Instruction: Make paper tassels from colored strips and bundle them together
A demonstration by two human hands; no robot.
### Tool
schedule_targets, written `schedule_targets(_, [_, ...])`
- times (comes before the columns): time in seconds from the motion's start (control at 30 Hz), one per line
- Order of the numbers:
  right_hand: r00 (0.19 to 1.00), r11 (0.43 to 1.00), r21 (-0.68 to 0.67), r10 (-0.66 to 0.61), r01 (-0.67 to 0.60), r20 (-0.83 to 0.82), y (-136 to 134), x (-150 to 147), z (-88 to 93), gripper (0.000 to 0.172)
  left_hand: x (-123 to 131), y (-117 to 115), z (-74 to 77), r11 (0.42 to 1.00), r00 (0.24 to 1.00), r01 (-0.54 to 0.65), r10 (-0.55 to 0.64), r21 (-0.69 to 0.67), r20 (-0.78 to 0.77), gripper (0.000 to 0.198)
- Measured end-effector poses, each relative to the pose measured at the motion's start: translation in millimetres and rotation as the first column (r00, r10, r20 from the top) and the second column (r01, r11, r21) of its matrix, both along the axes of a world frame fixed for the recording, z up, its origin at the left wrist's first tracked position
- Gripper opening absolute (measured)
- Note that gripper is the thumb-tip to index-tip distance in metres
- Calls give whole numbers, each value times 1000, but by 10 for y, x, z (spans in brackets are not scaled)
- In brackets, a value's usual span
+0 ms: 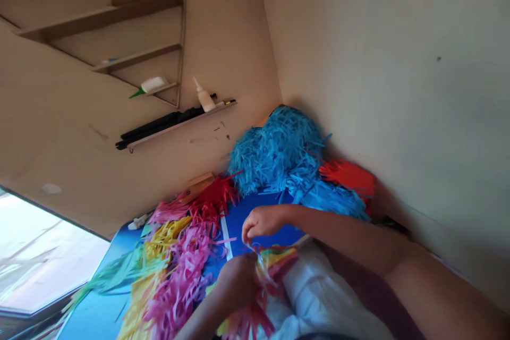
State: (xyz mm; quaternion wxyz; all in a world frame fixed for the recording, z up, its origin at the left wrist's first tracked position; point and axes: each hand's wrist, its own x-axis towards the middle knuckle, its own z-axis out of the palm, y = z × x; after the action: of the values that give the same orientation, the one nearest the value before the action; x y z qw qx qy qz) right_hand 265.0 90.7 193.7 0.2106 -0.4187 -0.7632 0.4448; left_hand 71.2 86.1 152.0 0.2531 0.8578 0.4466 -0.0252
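Observation:
My left hand (238, 279) is closed at the near end of a multicoloured bundle of fringed paper (279, 261), in red, yellow and green, with a clear shiny part. Most of its fingers are hidden behind the back of the hand. Just above, my right hand (265, 221) pinches what looks like a thin pale strand (250, 246) running down toward the bundle. The bundle lies over my lap, against white cloth (319, 287); red and pink fringes hang below my left hand.
A blue table (243, 210) bears pink fringed paper (185, 260), yellow, green and red fringes on the left. A big blue fringed heap (279, 143) stands in the corner, beside red fringed paper (350, 176). Above, a wall shelf (179, 127) holds a glue bottle (205, 98).

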Motion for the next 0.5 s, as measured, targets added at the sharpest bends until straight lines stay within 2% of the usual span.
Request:
schedule_targets(0.07, [994, 981, 194, -34, 13, 104, -145, -154, 31, 16, 65, 68, -5, 997, 998, 10, -5, 77, -60, 30])
schedule_targets(0.1, [983, 951, 309, -77, 23, 164, -213, -176, 19, 16, 66, 89, 12, 996, 998, 9, -3, 92, -61, 29])
schedule_targets(0.17, [960, 906, 420, -164, 56, 226, -273, -96, -34, 22, 17, 83, 73, 995, 997, 50, -46, 83, -58, 29])
schedule_targets(0.2, [957, 916, 395, -172, 69, 232, -253, -4, -68, 25, -21, 56, 107, 993, 993, 113, -112, 38, -31, 29])
schedule_targets(0.23, [963, 946, 314, -157, 82, 220, -207, 106, -108, 27, -60, 18, 136, 982, 982, 188, -187, -30, 28, 28])
schedule_targets(0.27, [970, 971, 226, -127, 79, 206, -145, 219, -157, 29, -98, -21, 155, 963, 964, 249, -236, -107, 126, 27])
schedule_targets(0.3, [976, 986, 154, -90, 60, 200, -84, 321, -214, 30, -131, -53, 160, 944, 940, 277, -228, -177, 254, 27])
schedule_targets(0.33, [978, 994, 102, -55, 34, 202, -39, 400, -280, 30, -161, -71, 153, 936, 906, 262, -154, -235, 395, 30])
schedule_targets(0.4, [975, 999, 38, 11, -20, 223, -42, 467, -419, 29, -220, -43, 106, 943, 776, 96, 129, -318, 617, 41])
schedule_targets(0.47, [965, 996, -16, 85, -84, 249, -184, 431, -520, 24, -299, 70, 47, 933, 618, -95, 329, -348, 714, 46])
schedule_targets(0.5, [956, 991, -46, 136, -129, 259, -295, 398, -535, 20, -348, 147, 23, 927, 579, -177, 371, -331, 726, 45])
